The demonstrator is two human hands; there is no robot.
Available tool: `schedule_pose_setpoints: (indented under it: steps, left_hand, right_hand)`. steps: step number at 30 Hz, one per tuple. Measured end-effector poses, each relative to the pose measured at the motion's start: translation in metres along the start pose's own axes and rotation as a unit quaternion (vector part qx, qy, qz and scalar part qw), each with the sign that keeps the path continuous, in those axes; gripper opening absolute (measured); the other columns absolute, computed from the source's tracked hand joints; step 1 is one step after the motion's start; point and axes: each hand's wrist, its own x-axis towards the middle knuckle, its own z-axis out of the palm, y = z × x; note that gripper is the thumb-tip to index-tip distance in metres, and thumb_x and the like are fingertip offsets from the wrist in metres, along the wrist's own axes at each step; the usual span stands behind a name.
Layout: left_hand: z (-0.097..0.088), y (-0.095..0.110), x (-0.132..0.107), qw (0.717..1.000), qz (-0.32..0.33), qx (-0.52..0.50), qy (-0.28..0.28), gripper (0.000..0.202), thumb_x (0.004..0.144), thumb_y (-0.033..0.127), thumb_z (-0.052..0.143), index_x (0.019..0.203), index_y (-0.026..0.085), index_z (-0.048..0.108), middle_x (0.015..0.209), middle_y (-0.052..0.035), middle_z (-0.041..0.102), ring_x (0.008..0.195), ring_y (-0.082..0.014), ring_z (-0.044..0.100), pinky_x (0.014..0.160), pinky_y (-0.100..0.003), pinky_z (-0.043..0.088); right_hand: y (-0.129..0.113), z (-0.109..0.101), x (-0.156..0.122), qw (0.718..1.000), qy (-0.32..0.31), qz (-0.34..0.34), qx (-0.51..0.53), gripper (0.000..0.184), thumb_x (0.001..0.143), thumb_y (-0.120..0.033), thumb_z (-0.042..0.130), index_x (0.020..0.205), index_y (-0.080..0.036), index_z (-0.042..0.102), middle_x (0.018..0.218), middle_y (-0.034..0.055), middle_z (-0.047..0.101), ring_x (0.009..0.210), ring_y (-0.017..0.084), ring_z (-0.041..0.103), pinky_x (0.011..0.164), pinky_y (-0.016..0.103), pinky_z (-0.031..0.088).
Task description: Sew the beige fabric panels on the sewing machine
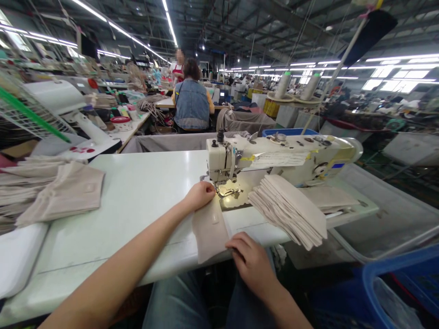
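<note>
A beige fabric panel (210, 233) with a small tab on it lies over the front edge of the table, its top end close to the needle of a sewing machine (224, 164). My left hand (200, 195) is closed on the panel's upper edge, right beside the presser foot. Lower down, my right hand (252, 260) pinches the panel's right edge near its bottom corner. To the right of the needle plate (236, 194) rests a thick stack of folded beige fabric pieces (291, 205).
More beige pieces (65, 192) are piled at the table's left end. Thread cones (283, 86) stand behind the machine. A blue basket (404, 274) is at the lower right, and a fan-like white device (58, 98) stands at left. A person in a denim vest (192, 103) sits ahead.
</note>
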Motion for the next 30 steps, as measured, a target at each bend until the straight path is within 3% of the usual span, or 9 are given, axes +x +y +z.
schedule_pose_setpoints:
  steps: [5,19,30]
  left_hand:
    - [-0.001,-0.003,0.007,1.0,0.002,0.018,-0.01,0.012,0.073,0.024,0.057,0.062,0.02,0.063,0.067,-0.0023,0.065,0.065,-0.0177,0.055,0.061,-0.028,0.039]
    - [0.002,-0.008,0.012,1.0,-0.01,0.02,-0.002,0.008,0.073,0.022,0.057,0.068,0.019,0.063,0.07,-0.0032,0.065,0.069,-0.0193,0.059,0.064,-0.028,0.041]
    - [0.004,-0.008,0.012,0.999,-0.022,0.008,0.029,0.012,0.072,0.023,0.058,0.073,0.022,0.046,0.07,0.001,0.058,0.065,-0.0163,0.054,0.06,-0.026,0.036]
  right_hand:
    - [-0.001,-0.002,0.001,0.996,-0.026,-0.024,-0.086,0.039,0.079,0.004,0.045,0.103,-0.019,0.066,0.101,0.0079,0.064,0.089,0.021,0.063,0.076,0.031,0.05]
    - [-0.007,0.0,0.009,0.994,-0.017,-0.01,-0.107,0.031,0.077,0.002,0.052,0.096,-0.02,0.064,0.098,0.0062,0.066,0.087,0.02,0.064,0.075,0.03,0.049]
    - [-0.008,0.0,0.01,0.993,-0.027,-0.015,-0.116,0.03,0.077,0.001,0.053,0.094,-0.021,0.063,0.096,0.0058,0.066,0.087,0.02,0.063,0.075,0.029,0.048]
